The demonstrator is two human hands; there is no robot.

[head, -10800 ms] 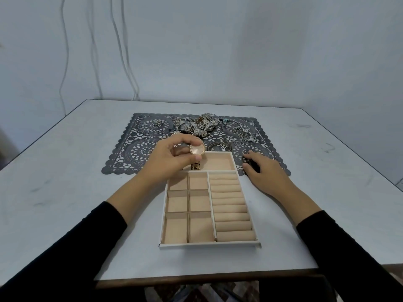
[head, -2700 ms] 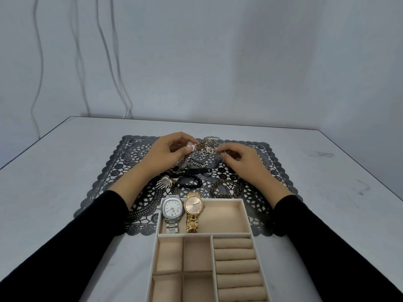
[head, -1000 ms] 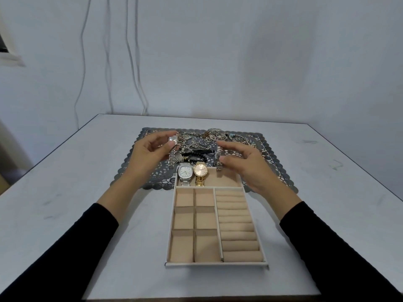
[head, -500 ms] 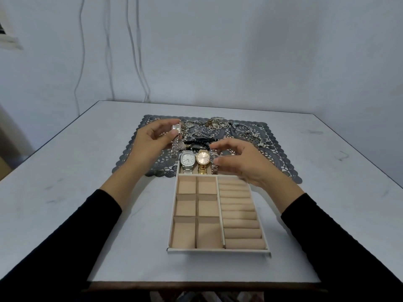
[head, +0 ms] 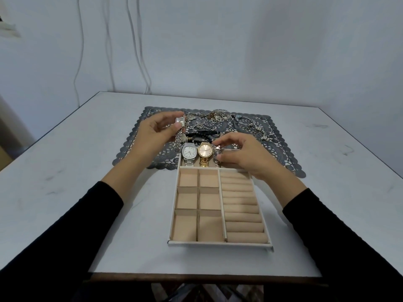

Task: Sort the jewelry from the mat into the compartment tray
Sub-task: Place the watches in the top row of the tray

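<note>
Pinching a small watch (head: 218,154), the right hand (head: 246,158) is laying it beside the gold watch (head: 205,150) in the far compartment of the tray (head: 220,243). The left hand (head: 152,136) is gripping a square-faced watch (head: 180,121), band dangling, just left.

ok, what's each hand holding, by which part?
Left hand pinches a small silver watch by its case, band dangling. Right hand pinches a round watch by its case.
</note>
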